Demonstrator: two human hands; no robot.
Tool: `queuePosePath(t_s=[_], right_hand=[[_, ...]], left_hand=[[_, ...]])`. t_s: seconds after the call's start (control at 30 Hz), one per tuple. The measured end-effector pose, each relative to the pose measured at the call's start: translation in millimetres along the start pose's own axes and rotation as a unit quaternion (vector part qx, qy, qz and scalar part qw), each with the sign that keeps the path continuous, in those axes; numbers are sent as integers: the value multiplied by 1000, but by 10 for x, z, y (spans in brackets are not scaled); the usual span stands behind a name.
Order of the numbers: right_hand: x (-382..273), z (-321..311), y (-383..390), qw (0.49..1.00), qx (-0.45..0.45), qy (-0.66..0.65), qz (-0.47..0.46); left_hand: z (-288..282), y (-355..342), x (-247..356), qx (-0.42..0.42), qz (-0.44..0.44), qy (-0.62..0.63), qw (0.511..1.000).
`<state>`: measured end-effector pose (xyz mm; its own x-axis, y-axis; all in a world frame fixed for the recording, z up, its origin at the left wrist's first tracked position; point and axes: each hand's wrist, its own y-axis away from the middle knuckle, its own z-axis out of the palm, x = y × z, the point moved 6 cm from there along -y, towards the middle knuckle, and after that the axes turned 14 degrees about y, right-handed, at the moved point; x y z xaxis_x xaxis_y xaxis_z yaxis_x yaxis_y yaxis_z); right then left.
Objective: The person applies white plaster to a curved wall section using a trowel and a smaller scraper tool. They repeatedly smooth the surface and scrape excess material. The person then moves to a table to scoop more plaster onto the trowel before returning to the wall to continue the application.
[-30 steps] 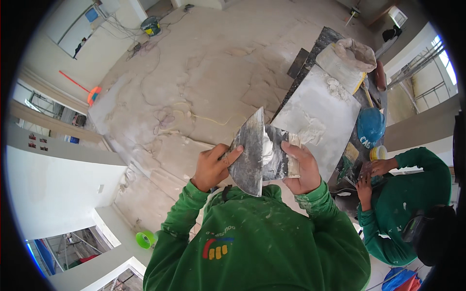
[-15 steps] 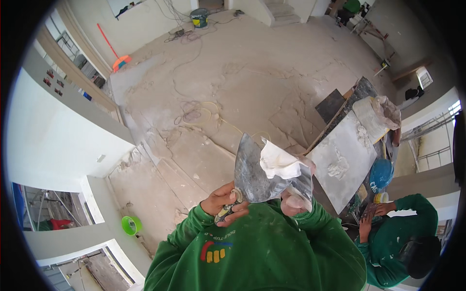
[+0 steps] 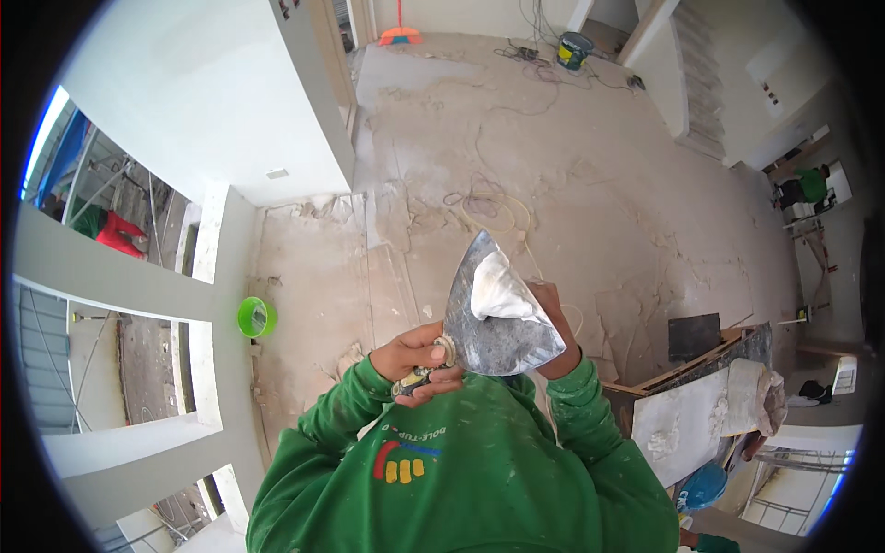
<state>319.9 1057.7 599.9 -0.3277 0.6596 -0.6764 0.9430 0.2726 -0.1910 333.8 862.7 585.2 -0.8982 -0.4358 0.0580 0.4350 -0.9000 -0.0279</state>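
Observation:
My left hand (image 3: 417,364) is closed round the yellow and dark handle (image 3: 415,381) of a broad, stained metal putty-knife blade (image 3: 489,344). A mound of white compound (image 3: 498,288) lies on the blade, which tilts upward in front of my green sweatshirt. My right hand (image 3: 551,313) is mostly behind the blade at its right side; its fingers and anything in them are hidden. At lower right stands a worktable with a pale board (image 3: 673,415), a sack (image 3: 751,396) and a blue helmet (image 3: 702,484).
A green bucket (image 3: 255,316) stands by the left wall. Cables and a yellow hose (image 3: 498,217) lie on the dusty floor. A dark bucket (image 3: 573,53) and orange broom (image 3: 401,37) are at the back. A co-worker's sleeve (image 3: 714,544) shows lower right; another worker (image 3: 811,184) is far right.
The view has swung left, moving the table and nearby co-worker toward the lower right. The blade has turned from edge-on to face-up, showing the compound, and now covers much of my right hand.

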Motion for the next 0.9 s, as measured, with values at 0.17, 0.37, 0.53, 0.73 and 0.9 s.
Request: queuePosePath(t_s=[0.17,0.37,0.53,0.73,0.9], right_hand=[[224,293,-869,994,31,-71,82],[-169,1222,-2168,808,-149,-519,235],[-655,1418,-3441,945,-235,-211,-88],[-1205,2129,-4598,884,-270,-382,16],[-1739,2973,-5215,848,-195,-443,-216]], left_hand=[[-100,356,1165,139,295,-584,743],[-243,656,2001,297,409,-787,354],[-469,1258,2679,376,417,-790,246],[-1436,2041,2634,527,538,-291,590],[-971,1997,3274,81,646,-20,758]])
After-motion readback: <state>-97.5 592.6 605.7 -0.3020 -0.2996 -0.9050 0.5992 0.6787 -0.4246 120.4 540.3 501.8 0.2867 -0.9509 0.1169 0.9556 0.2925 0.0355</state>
